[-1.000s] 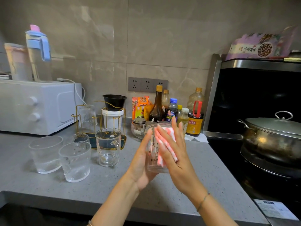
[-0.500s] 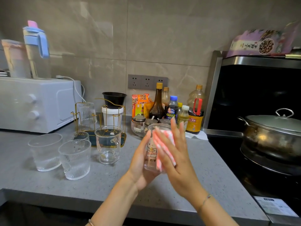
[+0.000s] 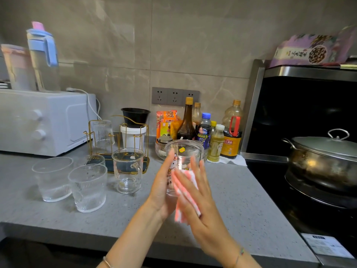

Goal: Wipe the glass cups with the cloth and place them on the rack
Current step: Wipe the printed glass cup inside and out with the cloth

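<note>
A clear glass cup (image 3: 183, 153) with a cartoon print is held upright above the grey counter (image 3: 241, 200). My left hand (image 3: 162, 190) grips its left side; the far fingers are hidden. My right hand (image 3: 201, 206) presses a pink-and-white striped cloth (image 3: 185, 182) flat against the cup's near side, fingers straight and spread. The gold wire rack (image 3: 116, 136) stands at the back with one ribbed glass (image 3: 102, 134) upside down on it. In front of it stand a handled glass mug (image 3: 127, 171), a small ribbed glass (image 3: 95, 160), a ribbed cup (image 3: 88, 188) and a smooth cup (image 3: 52, 178).
A white microwave (image 3: 38, 120) sits at the left with jugs on top. A black bowl (image 3: 135, 117) on a white tub stands behind the rack. Several sauce bottles (image 3: 202, 128) line the wall. A lidded steel pot (image 3: 324, 157) sits on the stove at the right.
My right hand has slid the cloth down the cup's side, from the rim toward its lower half. My left hand still holds the cup in about the same place.
</note>
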